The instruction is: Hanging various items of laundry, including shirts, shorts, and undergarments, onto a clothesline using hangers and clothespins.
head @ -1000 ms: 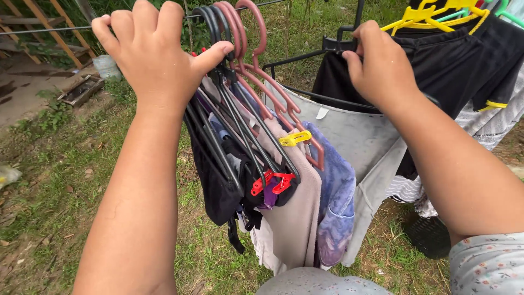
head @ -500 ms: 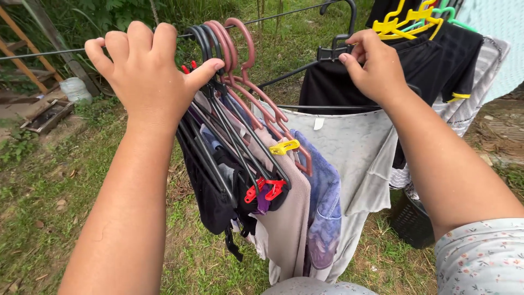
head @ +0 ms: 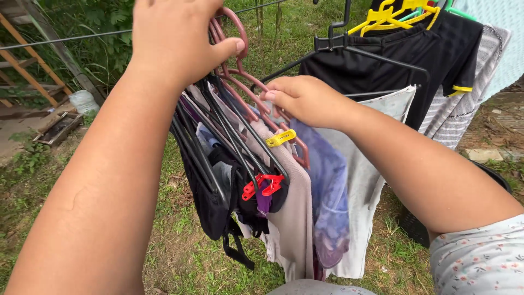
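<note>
My left hand (head: 177, 41) grips a bunch of hanger hooks (head: 226, 43), black and dusty pink, near the wire clothesline (head: 65, 39). Clothes hang from them: black pieces (head: 210, 202), a beige garment (head: 292, 213) and a blue-purple one (head: 327, 196). A yellow clip (head: 281, 137) and a red clip (head: 262, 184) sit on the hangers. My right hand (head: 305, 98) pinches the shoulder of a pink hanger beside the yellow clip. A grey shirt (head: 371, 180) hangs just behind my right forearm.
On the right of the line hang a black garment (head: 371, 71) on a black hanger, yellow hangers (head: 390, 16) and a striped cloth (head: 464, 104). A dark basket (head: 415, 226) stands on the grass. Wooden frames (head: 27, 60) and a white jug (head: 84, 101) lie at the left.
My right hand left the black hanger at the upper right and came down to the pink hanger by the yellow clip. My left hand rose slightly with the bunch.
</note>
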